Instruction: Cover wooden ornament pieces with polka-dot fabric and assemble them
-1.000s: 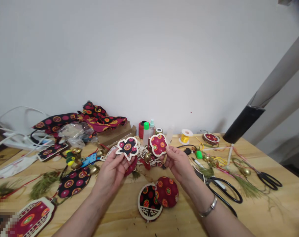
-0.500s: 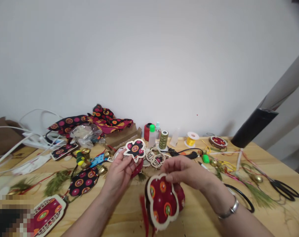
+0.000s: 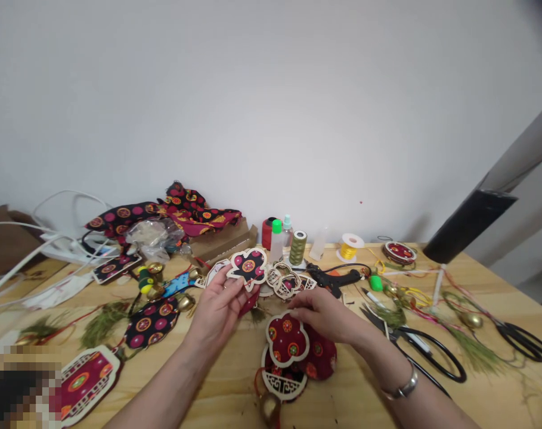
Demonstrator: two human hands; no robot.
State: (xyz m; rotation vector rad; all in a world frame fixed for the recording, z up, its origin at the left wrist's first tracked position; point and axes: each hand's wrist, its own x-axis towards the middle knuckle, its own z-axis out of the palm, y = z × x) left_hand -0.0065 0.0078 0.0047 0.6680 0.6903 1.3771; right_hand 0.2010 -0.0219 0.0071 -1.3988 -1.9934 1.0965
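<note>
My left hand pinches a small petal-shaped ornament with black patterned fabric and a pale wooden rim, raised over the bench. The fingertips of my right hand are closed at the upper edge of a red flower-shaped ornament, also wood-rimmed. Beneath that flower lies a round ornament with cut-out fretwork, partly covered. A dark red fabric piece rests to its right. A brass bell on red cord lies at the near side.
Black-handled scissors lie right of my forearm, a glue gun behind my right hand. Bottles, a thread cone and a yellow wire spool stand along the wall. Patterned fabric and white cables are at left.
My right hand has lowered the red flower-shaped ornament away from me, onto the round one, uncovering the round ornament and the bell. My left hand keeps its petal-shaped ornament nearly still.
</note>
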